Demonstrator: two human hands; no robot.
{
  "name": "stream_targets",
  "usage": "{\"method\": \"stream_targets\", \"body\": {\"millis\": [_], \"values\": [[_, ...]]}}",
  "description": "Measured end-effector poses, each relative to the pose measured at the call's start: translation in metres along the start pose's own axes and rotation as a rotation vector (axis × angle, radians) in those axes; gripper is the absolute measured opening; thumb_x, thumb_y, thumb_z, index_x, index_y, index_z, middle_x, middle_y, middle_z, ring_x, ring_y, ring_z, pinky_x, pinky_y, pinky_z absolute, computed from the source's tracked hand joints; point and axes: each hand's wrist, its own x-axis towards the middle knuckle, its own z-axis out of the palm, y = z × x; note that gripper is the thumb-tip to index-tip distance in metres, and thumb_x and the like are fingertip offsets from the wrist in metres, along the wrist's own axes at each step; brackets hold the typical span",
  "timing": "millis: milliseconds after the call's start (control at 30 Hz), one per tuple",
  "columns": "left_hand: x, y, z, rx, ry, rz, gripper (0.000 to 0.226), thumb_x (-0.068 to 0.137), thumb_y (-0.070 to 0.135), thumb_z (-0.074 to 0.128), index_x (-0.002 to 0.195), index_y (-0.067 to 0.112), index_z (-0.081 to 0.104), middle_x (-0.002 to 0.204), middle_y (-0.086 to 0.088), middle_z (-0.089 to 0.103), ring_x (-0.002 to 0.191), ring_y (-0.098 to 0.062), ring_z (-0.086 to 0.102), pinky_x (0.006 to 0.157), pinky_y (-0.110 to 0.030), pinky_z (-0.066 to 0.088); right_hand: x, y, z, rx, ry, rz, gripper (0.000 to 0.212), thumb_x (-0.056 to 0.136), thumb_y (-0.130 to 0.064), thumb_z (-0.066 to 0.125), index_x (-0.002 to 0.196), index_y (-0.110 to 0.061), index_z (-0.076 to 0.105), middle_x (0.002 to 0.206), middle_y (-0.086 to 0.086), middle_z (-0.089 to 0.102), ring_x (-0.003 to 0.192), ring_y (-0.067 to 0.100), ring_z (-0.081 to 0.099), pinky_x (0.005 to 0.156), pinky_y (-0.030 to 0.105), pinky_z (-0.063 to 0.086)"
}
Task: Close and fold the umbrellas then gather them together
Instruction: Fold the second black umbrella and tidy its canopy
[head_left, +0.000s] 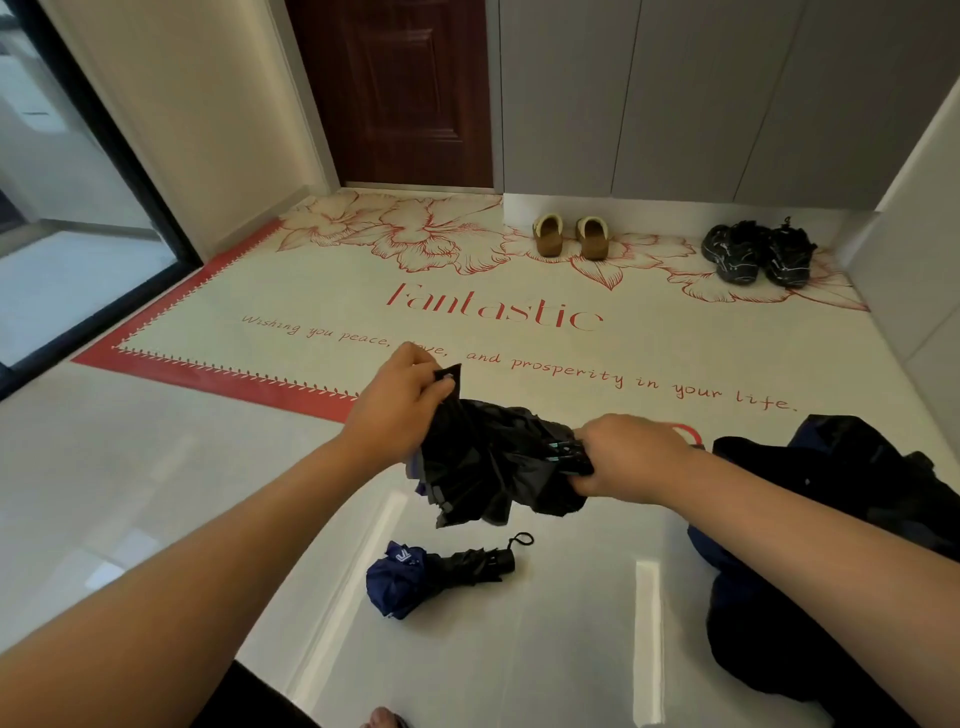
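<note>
Three dark bundles of umbrella cloth in view.

First: a black umbrella (483, 457), held above the tiled floor (156, 493) between both hands. The canopy is collapsed but loose, with ragged folds hanging below. The left hand (400, 410) pinches a fabric tab (449, 375) at the canopy's upper edge, probably the closing strap. The right hand (634, 457) is curled round the handle end, rib tips showing just at its fingers. A red loop (688, 434) peeks out behind that hand; what it belongs to cannot be told.

Second: a blue umbrella (415, 577) on the floor just below the held one. It is short and bunched, its black handle and wrist cord pointing right. Judged folded; whether its strap is fastened cannot be seen.

Third: a dark heap (831, 519) of navy and black cloth sprawled on the floor at the right. Judged not yet folded, and possibly more than one umbrella.

Progress, as a judgement: about a third. Left to do: wrap and strap the held one, deal with the heap, and bring all together.

Writing: the floor mat (311, 291) reads "Fantastic" in large red letters. Under it runs "Wishing you peace, ... and prosperity in your life.", with one word partly hidden by the left hand. The blue umbrella carries a white mark, too small to read.

Brown slippers (571, 236) and black shoes (758, 254) sit at the mat's far edge.
</note>
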Motion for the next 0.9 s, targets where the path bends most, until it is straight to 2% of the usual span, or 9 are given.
{"method": "stream_targets", "body": {"millis": [133,233,367,467,600,700,800,867,900], "values": [[0.001,-0.007,-0.004,0.152,-0.057,0.095,0.028,0.1,0.029,0.053,0.093,0.008,0.071,0.103,0.002,0.059,0.095,-0.019,0.056,0.085,-0.037,0.046,-0.002,-0.022,0.003,-0.214,0.111,-0.184,0.03,0.092,-0.041,0.059,0.116,-0.024,0.056,0.103,-0.001,0.062,0.085,0.028,0.064,0.06,0.034,0.045],[-0.004,-0.005,-0.002,0.125,-0.219,0.043,0.03,0.101,0.032,0.051,0.09,0.009,0.067,0.095,-0.001,0.061,0.087,-0.021,0.058,0.077,-0.037,0.046,0.0,-0.034,0.013,-0.371,0.17,-0.3,0.05,0.096,-0.039,0.059,0.141,-0.023,0.044,0.118,0.002,0.057,0.082,0.031,0.064,0.056,0.033,0.042],[-0.011,-0.005,-0.005,-0.009,-0.395,-0.139,0.03,0.103,0.035,0.048,0.101,0.01,0.065,0.089,-0.004,0.065,0.081,-0.02,0.061,0.071,-0.031,0.046,-0.001,-0.02,0.015,-0.49,0.497,-0.431,0.073,0.061,-0.017,0.093,0.124,-0.007,0.058,0.094,0.006,0.062,0.047,0.023,0.054,0.034,0.027,0.031],[-0.016,-0.009,0.001,-0.007,-0.514,-0.14,0.028,0.102,0.038,0.046,0.098,0.016,0.063,0.098,-0.004,0.067,0.094,-0.023,0.064,0.088,-0.04,0.049,0.0,-0.018,0.016,-0.52,0.602,-0.531,0.064,0.06,-0.008,0.09,0.119,-0.005,0.066,0.09,0.006,0.065,0.046,0.022,0.053,0.037,0.025,0.026],[-0.019,-0.007,0.01,-0.049,-0.571,-0.115,0.03,0.104,0.038,0.044,0.108,0.015,0.063,0.109,-0.002,0.066,0.105,-0.021,0.061,0.099,-0.043,0.046,0.001,-0.014,0.016,-0.461,0.645,-0.575,0.065,0.065,-0.006,0.086,0.126,-0.007,0.064,0.096,0.007,0.067,0.056,0.023,0.061,0.037,0.027,0.034],[-0.017,-0.003,0.014,-0.074,-0.531,-0.086,0.026,0.105,0.034,0.042,0.107,0.017,0.061,0.106,0.0,0.066,0.102,-0.019,0.061,0.092,-0.035,0.046,-0.001,-0.015,0.012,-0.353,0.558,-0.475,0.073,0.068,-0.025,0.088,0.134,-0.016,0.058,0.1,0.001,0.062,0.06,0.019,0.061,0.04,0.026,0.029],[-0.012,-0.002,0.012,-0.055,-0.474,-0.05,0.026,0.105,0.035,0.039,0.1,0.017,0.058,0.096,0.001,0.065,0.092,-0.019,0.06,0.079,-0.03,0.044,-0.005,-0.02,0.002,-0.081,0.25,-0.247,0.096,0.08,-0.029,0.078,0.155,-0.034,0.019,0.126,-0.005,0.038,0.073,0.018,0.059,0.05,0.033,0.045],[-0.009,-0.003,0.011,-0.013,-0.458,-0.032,0.025,0.105,0.036,0.039,0.098,0.018,0.056,0.093,0.001,0.064,0.088,-0.018,0.06,0.077,-0.031,0.043,-0.008,-0.018,-0.004,0.155,0.013,-0.191,0.1,0.081,-0.029,0.07,0.156,-0.043,0.004,0.133,-0.007,0.03,0.085,0.014,0.059,0.075,0.037,0.056],[-0.009,-0.003,0.011,0.023,-0.457,-0.013,0.024,0.105,0.036,0.038,0.098,0.019,0.055,0.091,0.002,0.064,0.086,-0.018,0.06,0.075,-0.032,0.043,-0.009,-0.017,-0.009,0.25,-0.09,-0.168,0.096,0.081,-0.033,0.065,0.155,-0.047,0.006,0.136,-0.008,0.03,0.097,0.01,0.056,0.096,0.039,0.05]]}}
